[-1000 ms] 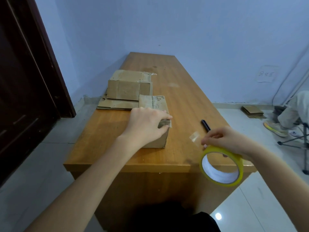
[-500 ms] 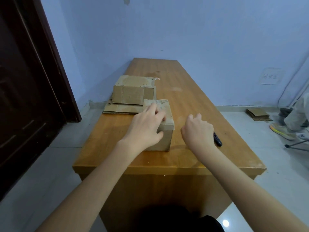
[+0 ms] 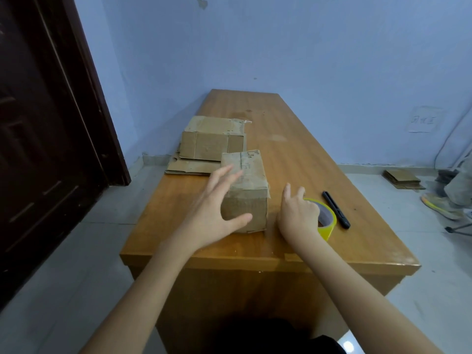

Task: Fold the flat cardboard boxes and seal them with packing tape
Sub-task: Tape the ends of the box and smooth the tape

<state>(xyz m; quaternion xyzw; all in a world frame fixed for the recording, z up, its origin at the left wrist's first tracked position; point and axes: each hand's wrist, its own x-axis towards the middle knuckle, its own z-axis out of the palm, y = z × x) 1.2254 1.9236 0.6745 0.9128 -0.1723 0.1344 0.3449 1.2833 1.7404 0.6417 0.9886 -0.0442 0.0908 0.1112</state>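
Observation:
A small folded cardboard box [image 3: 249, 192] stands on the wooden table [image 3: 301, 159], with clear tape over its top front edge. My left hand [image 3: 214, 213] is at the box's left side with fingers spread; its thumb reaches across the front face, and I cannot tell if it touches. My right hand [image 3: 297, 217] is just right of the box, index finger straight and the others loosely bent over the left rim of a yellow tape roll [image 3: 328, 226] lying flat on the table. Behind the box lies a stack of flat cardboard boxes [image 3: 209, 145].
A black marker-like tool [image 3: 335, 209] lies right of the tape roll. A dark door [image 3: 38, 139] is at the left. On the floor at the right are more flat cardboard [image 3: 403, 177] and another person's shoe [image 3: 440, 206]. The table's near edge [image 3: 255, 259] is close to me.
The tape roll went from my raised right hand down onto the table beside the box. My left hand, which lay pressed on the box top, has slid to its left side and spread its fingers.

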